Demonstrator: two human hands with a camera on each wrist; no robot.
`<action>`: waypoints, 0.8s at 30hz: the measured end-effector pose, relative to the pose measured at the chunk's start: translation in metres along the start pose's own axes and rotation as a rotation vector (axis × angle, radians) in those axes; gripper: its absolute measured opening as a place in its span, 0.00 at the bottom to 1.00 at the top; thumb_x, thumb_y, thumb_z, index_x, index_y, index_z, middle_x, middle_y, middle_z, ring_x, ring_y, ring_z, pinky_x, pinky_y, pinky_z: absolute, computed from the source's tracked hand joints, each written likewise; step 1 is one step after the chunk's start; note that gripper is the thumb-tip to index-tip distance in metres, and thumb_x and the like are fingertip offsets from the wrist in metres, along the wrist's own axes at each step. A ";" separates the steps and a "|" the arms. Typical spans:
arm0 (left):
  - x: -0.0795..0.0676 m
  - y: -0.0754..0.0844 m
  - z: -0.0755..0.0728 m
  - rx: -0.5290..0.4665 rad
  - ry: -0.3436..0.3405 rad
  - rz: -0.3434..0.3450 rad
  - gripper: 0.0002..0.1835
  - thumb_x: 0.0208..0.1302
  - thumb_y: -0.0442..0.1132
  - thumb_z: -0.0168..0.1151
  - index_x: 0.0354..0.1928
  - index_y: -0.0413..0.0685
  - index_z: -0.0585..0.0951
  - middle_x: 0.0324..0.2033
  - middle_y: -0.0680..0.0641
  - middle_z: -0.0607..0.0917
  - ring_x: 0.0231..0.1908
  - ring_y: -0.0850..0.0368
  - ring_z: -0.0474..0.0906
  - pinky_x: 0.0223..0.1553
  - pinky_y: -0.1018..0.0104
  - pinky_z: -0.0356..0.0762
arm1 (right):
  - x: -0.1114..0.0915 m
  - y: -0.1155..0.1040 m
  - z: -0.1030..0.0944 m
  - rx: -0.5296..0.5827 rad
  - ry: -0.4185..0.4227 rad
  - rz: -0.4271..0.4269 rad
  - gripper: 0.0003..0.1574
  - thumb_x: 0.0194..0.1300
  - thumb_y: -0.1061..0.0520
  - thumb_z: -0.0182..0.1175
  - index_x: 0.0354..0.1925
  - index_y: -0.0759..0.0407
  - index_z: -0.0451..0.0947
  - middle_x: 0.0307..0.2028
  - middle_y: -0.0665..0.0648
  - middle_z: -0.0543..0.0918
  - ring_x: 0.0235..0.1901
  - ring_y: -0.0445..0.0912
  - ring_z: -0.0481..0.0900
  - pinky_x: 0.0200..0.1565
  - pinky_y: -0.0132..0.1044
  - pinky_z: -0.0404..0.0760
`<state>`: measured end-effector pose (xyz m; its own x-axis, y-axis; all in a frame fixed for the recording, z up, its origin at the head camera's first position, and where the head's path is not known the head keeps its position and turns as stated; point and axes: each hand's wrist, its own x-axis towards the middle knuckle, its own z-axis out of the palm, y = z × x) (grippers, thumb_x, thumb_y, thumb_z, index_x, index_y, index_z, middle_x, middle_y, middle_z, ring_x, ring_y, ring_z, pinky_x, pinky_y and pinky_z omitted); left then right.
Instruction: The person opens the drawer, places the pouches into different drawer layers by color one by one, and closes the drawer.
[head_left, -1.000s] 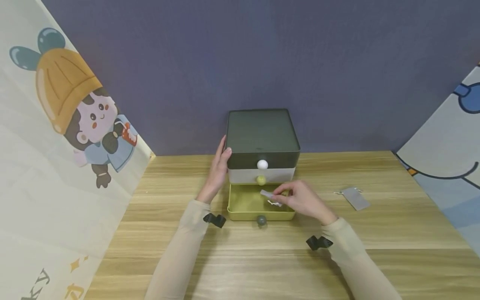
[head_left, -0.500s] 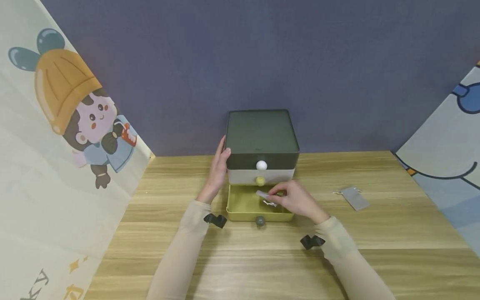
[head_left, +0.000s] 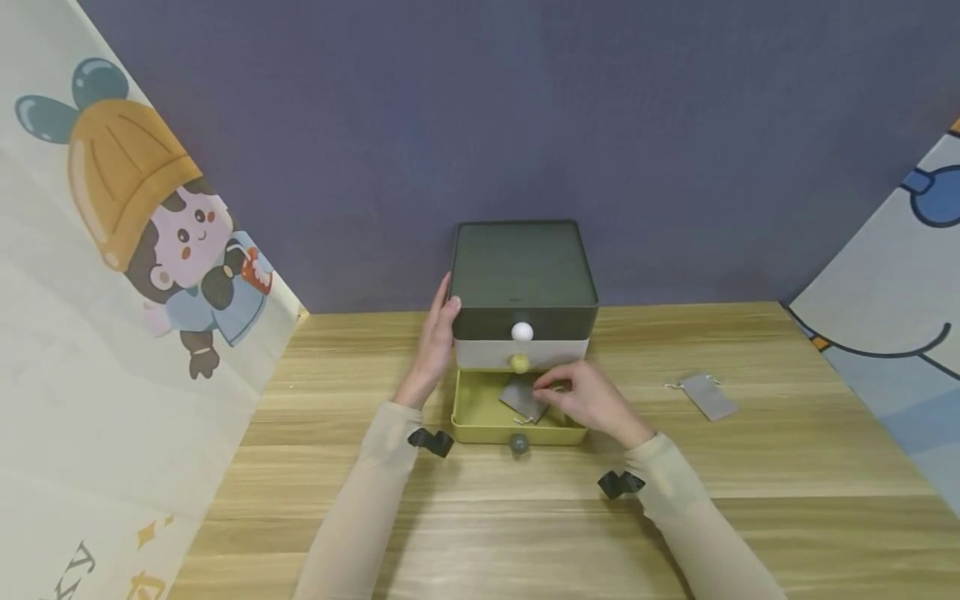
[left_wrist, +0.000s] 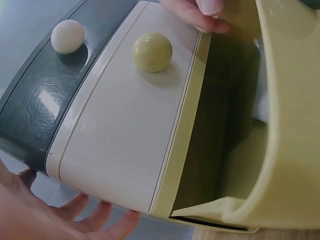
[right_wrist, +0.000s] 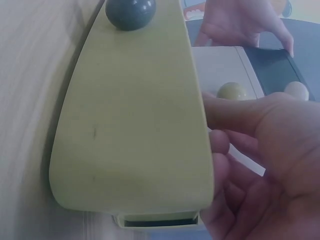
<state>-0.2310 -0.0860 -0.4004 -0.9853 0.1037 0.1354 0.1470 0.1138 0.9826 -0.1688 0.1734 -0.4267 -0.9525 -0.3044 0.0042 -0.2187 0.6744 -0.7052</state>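
Observation:
A small desktop drawer unit (head_left: 525, 267) has a dark green top tier, a white middle tier and an olive-yellow bottom drawer (head_left: 472, 433), which is pulled out. Flat inside that drawer lies a grey drawstring pouch (head_left: 519, 400), its white cords toward the drawer front. Just above the pouch's right side is my right hand (head_left: 592, 404), fingers loosely bent; in the left wrist view its fingertips (left_wrist: 210, 22) are apart from the pouch. My left hand (head_left: 433, 350) rests against the unit's left side with extended fingers (left_wrist: 102, 215). The drawer front hides some right fingertips in the right wrist view.
A second grey drawstring pouch (head_left: 708, 396) lies on the wooden table (head_left: 525, 533), right of the unit. Round knobs stick out in front: white (head_left: 522, 332), yellow (head_left: 519, 362) and dark green (head_left: 519, 443). A blue-grey panel (head_left: 675, 167) stands behind.
The pouch that my right hand pinched has come out of its fingers and now lies flat in the drawer. My right hand has shifted slightly left. My left hand has stayed put.

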 end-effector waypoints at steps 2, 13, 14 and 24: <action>0.000 -0.001 0.001 0.001 0.004 0.004 0.38 0.79 0.59 0.41 0.87 0.69 0.49 0.84 0.41 0.58 0.52 0.50 0.74 0.47 0.59 0.72 | -0.001 0.001 -0.001 0.021 0.005 -0.004 0.12 0.69 0.53 0.72 0.47 0.57 0.92 0.31 0.57 0.89 0.16 0.40 0.69 0.20 0.31 0.69; -0.001 0.000 0.000 -0.002 -0.003 0.012 0.37 0.80 0.60 0.40 0.87 0.69 0.49 0.86 0.45 0.51 0.80 0.37 0.59 0.73 0.27 0.63 | -0.011 0.009 -0.013 0.085 0.073 0.007 0.13 0.70 0.54 0.71 0.49 0.58 0.91 0.37 0.59 0.90 0.20 0.41 0.72 0.20 0.32 0.70; -0.001 0.000 0.000 -0.003 -0.001 0.009 0.37 0.80 0.60 0.40 0.87 0.70 0.49 0.86 0.46 0.51 0.76 0.36 0.63 0.71 0.28 0.65 | -0.012 0.011 -0.014 0.092 0.077 0.013 0.13 0.70 0.54 0.71 0.49 0.59 0.91 0.36 0.61 0.90 0.19 0.41 0.72 0.20 0.32 0.70; -0.002 -0.001 0.001 0.009 0.003 0.013 0.37 0.81 0.60 0.40 0.87 0.70 0.49 0.87 0.48 0.48 0.84 0.37 0.48 0.77 0.25 0.53 | -0.022 0.027 -0.028 0.073 0.125 0.062 0.14 0.70 0.52 0.71 0.50 0.58 0.91 0.38 0.57 0.91 0.21 0.41 0.74 0.20 0.32 0.70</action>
<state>-0.2295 -0.0853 -0.4013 -0.9837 0.1025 0.1481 0.1601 0.1217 0.9796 -0.1602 0.2173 -0.4259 -0.9836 -0.1749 0.0443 -0.1474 0.6375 -0.7562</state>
